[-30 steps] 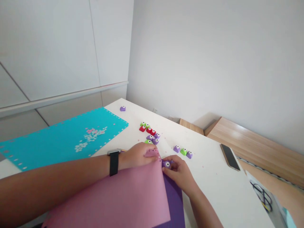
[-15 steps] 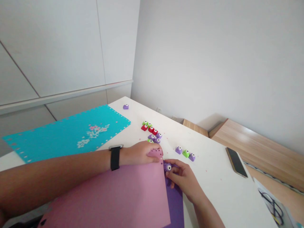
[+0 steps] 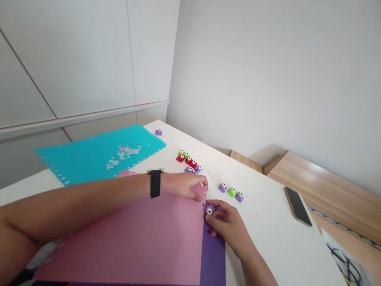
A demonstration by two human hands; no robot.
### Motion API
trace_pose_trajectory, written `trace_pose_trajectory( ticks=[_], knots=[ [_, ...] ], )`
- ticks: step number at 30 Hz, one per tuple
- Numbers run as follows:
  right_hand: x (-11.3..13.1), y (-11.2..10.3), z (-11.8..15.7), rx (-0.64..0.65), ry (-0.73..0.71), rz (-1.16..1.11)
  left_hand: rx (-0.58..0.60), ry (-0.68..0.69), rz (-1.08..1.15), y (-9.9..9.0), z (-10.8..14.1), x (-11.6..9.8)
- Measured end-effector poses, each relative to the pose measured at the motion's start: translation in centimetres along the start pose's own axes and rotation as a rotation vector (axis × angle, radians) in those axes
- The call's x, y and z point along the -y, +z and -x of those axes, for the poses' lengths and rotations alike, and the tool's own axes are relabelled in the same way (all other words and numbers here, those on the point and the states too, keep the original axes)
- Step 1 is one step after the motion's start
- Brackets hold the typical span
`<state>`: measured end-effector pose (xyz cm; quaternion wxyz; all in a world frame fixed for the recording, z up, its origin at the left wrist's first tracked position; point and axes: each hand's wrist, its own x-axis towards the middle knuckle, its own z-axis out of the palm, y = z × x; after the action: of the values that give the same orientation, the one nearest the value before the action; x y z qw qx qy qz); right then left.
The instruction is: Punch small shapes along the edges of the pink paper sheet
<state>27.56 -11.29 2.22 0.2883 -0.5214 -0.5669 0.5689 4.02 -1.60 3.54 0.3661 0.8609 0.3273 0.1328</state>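
A pink sheet point(image 3: 143, 238) with small punched holes near its far right corner lies over a purple sheet point(image 3: 213, 254). That corner is pinched between the thumb and fingers of my left hand point(image 3: 186, 186), which wears a black-banded watch point(image 3: 155, 182). At the pink sheet's right edge, my right hand point(image 3: 228, 222) grips a purple craft punch point(image 3: 209, 210) with a star mark on its white button. Beyond my left hand sit several red, green and purple punches point(image 3: 188, 160). Three more punches point(image 3: 232, 192) stand in a row to the right.
A blue sheet point(image 3: 89, 159) with a punched border and a pile of paper cutouts point(image 3: 123, 155) lies at the left. One purple punch point(image 3: 158, 132) stands near the far corner. A phone point(image 3: 297, 206) rests at the right edge of the white table point(image 3: 268, 246).
The pink sheet's right edge has shifted left, uncovering more of the purple sheet lower down. The camera view has shifted slightly. Both hands keep their holds.
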Motion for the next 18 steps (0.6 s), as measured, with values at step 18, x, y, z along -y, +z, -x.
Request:
trace_pose_trajectory(
  ticks=[18],
  knots=[
    [-0.53, 0.11, 0.43, 0.029, 0.001, -0.109, 0.007, 0.031, 0.026, -0.84, 0.63, -0.68]
  ],
)
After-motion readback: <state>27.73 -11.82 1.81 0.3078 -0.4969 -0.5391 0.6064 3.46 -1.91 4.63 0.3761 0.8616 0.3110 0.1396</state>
